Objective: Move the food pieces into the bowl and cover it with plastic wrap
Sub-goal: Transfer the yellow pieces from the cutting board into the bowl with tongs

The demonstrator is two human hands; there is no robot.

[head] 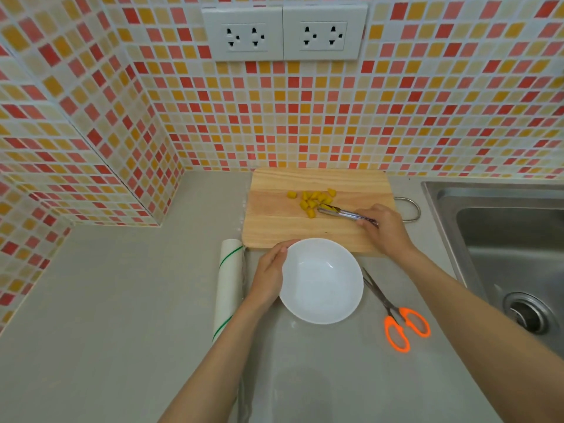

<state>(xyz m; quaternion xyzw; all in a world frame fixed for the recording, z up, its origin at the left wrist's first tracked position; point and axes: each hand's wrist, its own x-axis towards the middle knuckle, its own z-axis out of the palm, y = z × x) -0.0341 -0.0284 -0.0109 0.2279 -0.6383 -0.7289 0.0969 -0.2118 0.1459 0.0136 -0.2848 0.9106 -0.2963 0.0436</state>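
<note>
Several yellow food pieces (312,199) lie in a small heap on the wooden cutting board (274,227). My right hand (383,227) holds metal tongs (341,212) whose tips pinch one yellow piece at the heap's near right edge. A white bowl (322,280) stands on the counter just in front of the board, with nothing inside. My left hand (270,274) rests against the bowl's left rim. A roll of plastic wrap (229,285) with green stripes lies left of the bowl.
Orange-handled scissors (396,315) lie right of the bowl. A steel sink (503,245) fills the right side. The grey counter (122,300) meets mosaic-tiled walls at the back and left. A metal loop handle (412,209) sticks out beside the board.
</note>
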